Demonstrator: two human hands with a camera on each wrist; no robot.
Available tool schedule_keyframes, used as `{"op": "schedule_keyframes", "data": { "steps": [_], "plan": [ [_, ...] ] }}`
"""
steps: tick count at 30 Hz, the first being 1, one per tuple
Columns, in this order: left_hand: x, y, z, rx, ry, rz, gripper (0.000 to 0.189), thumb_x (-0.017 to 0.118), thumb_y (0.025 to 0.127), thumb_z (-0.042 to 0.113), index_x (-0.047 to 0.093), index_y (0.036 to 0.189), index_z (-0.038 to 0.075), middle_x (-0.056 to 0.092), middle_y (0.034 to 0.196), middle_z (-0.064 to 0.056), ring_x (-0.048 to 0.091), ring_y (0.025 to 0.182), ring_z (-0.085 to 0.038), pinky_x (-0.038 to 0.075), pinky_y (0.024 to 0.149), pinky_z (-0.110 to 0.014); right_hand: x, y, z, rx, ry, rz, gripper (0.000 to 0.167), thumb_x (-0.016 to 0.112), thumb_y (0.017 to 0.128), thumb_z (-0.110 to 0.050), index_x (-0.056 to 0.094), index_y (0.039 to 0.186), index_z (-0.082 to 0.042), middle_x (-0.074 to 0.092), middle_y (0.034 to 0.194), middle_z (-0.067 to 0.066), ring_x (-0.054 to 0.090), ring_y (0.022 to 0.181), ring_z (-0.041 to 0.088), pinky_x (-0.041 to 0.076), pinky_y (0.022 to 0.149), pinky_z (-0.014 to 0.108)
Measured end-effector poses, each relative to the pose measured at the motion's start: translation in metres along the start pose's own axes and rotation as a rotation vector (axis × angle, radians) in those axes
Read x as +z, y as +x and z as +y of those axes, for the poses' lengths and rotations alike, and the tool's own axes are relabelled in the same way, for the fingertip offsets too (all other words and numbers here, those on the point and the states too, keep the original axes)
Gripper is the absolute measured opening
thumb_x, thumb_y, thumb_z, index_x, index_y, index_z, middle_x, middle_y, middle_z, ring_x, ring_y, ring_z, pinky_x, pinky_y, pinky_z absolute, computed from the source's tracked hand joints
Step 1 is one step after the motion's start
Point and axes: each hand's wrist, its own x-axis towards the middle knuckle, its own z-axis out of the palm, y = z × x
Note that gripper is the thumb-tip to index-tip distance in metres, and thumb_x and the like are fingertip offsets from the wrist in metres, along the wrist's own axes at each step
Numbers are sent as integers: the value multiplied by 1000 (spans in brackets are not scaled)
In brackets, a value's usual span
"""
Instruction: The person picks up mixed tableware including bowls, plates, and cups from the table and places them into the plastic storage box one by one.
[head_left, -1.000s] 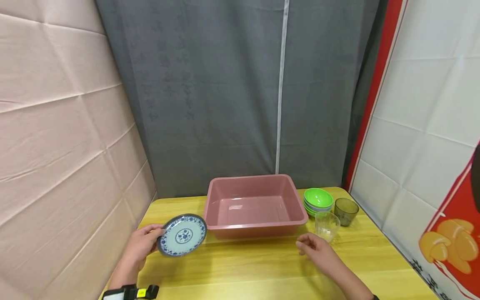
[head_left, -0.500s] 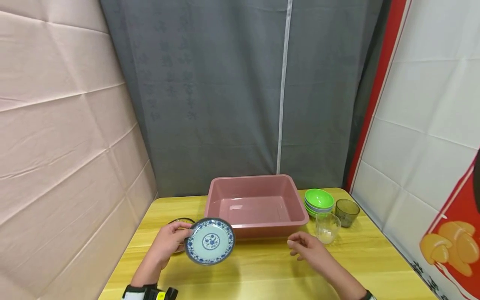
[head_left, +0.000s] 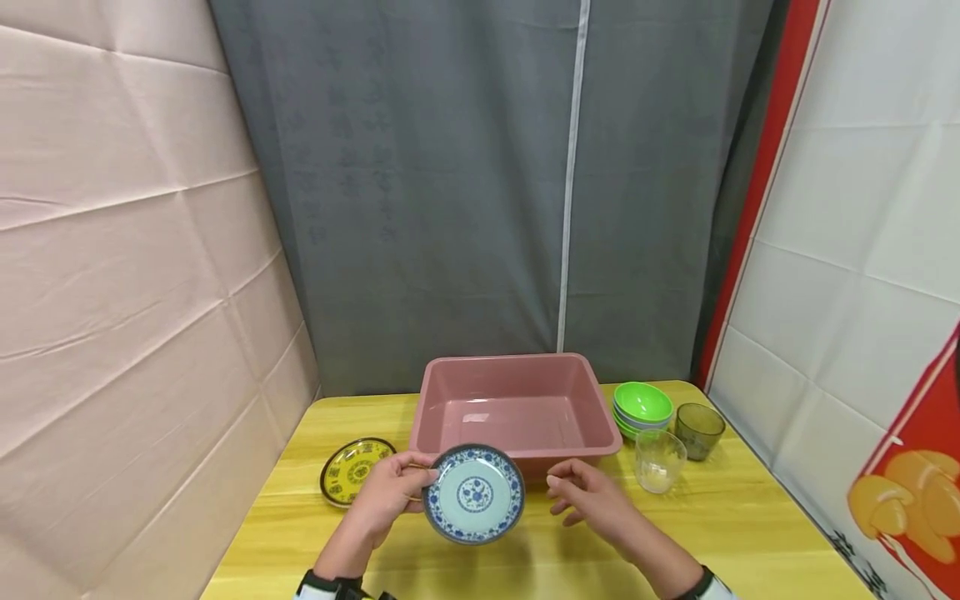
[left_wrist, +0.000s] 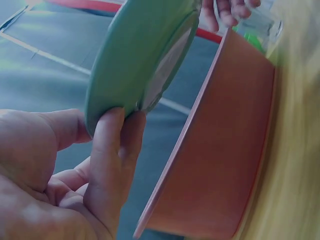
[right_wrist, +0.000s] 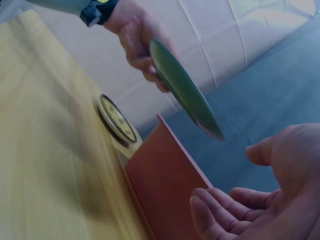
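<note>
A blue-and-white patterned plate is held up in front of the pink basin, its decorated face toward the head camera. My left hand pinches its left rim, thumb on the face and fingers behind. The left wrist view shows the plate's green underside above those fingers. To the right of the plate, my right hand is held with fingers loosely bent and nothing in it. In the right wrist view a gap separates the right hand from the plate's edge.
The pink basin stands at the table's back. A yellow patterned plate lies left of it. On the right are stacked bowls, a clear glass and a dark tinted glass. A grey curtain hangs behind.
My left hand has carried the blue-and-white plate rightward, from the table's left side to before the basin, uncovering the yellow plate. My right hand has shifted left toward it.
</note>
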Motion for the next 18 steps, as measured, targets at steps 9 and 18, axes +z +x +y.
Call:
{"op": "schedule_keyframes", "data": {
  "steps": [9, 18],
  "plan": [
    [29, -1, -6, 25, 8, 43, 28, 75, 103, 10, 71, 125, -7, 80, 101, -10, 73, 79, -18, 65, 68, -34, 13, 3, -1, 19, 120, -22, 38, 59, 116, -27, 62, 128, 9, 68, 106, 13, 71, 90, 28, 66, 76, 38],
    [45, 0, -7, 43, -20, 19, 31, 75, 102, 10, 69, 126, -8, 80, 102, -11, 72, 79, -18, 64, 67, -33, 16, 3, -2, 34, 163, -5, 35, 58, 113, -16, 59, 131, 14, 68, 98, 7, 67, 84, 21, 65, 75, 37]
  ]
}}
